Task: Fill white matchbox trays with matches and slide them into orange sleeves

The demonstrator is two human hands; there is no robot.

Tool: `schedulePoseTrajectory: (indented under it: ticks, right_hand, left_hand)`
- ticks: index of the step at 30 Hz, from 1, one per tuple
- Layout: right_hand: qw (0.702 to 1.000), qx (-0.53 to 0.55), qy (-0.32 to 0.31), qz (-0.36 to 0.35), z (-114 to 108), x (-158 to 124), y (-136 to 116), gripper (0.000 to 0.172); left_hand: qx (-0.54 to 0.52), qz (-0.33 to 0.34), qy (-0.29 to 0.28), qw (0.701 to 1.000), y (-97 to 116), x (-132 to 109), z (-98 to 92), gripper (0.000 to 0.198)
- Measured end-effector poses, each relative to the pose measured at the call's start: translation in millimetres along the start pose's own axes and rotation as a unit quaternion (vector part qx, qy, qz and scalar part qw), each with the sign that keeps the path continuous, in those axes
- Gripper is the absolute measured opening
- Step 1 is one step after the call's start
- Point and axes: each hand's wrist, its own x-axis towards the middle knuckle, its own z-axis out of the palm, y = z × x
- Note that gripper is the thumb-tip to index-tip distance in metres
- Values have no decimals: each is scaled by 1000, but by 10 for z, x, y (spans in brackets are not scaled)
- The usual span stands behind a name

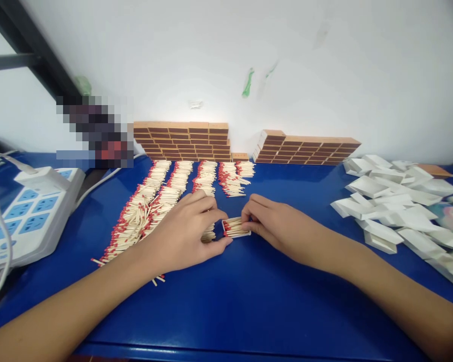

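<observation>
In the head view: near the middle of a glossy blue surface [226,301], between left hand [191,226] and right hand [272,218], a small white tray [243,235] filled with matches [234,227]. Laid lengthwise inside, with red heads mostly toward the left end. With the left hand, reaching across from the left, thumb and forefinger spread apart in a C around the tray's left end; hard to tell touching from just beside. With the right hand, curled over the tray's right end, fingers bunched together; impossible to tell from here whether clamped on tray or matches.

Behind and to the left, in uneven rows: loose matches [130,221], partly hidden by the left hand, with a few strays below the left wrist. Against the white wall [324,60], like low brickwork: a left stack [181,141] and a right stack [305,149] of matchboxes, dark sides facing out, with a single matchbox [239,156] beside the left one. Along the right side: a heap of folded white trays [381,206]. At far left: a white power strip [26,216] with blue sockets and a plug [43,180].
</observation>
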Motion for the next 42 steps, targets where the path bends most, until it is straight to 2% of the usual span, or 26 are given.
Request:
schedulePoseTrajectory:
  ticks: [2, 7, 11, 16, 23, 28, 33, 39, 42]
  right_hand:
    - [1000, 11, 16, -2, -3, 26, 14, 16]
    - [991, 2, 133, -16, -4, 196, 300, 13]
    - [990, -26, 139, -20, 79, 308, 466, 7]
    - [987, -19, 158, -13, 138, 331, 448, 5]
    - [990, -29, 139, -4, 166, 361, 463, 9]
    - [992, -39, 117, 4, 99, 315, 423, 10]
    - [995, -20, 102, -2, -20, 156, 279, 13]
    - [1000, 15, 24, 3, -30, 19, 36, 15]
    - [999, 28, 36, 3, -4, 69, 29, 17]
  left_hand:
    - [1, -2, 1, 1000, 3, -1, 1, 21]
    - [2, 3, 0, 1000, 1, -2, 8, 23]
    - [5, 6, 2, 1000, -2, -10, 13, 23]
    - [2, 11, 6, 1000, -8, -18, 12, 23]
    - [1, 7, 2, 1000, -14, -18, 8, 23]
    - [1, 7, 5, 1000, -18, -18, 16, 22]
    - [5, 3, -1, 1000, -15, -19, 13, 24]
    - [2, 2, -2, 1000, -3, -3, -1, 22]
    - [3, 4, 1, 1000, -12, 0, 2, 21]
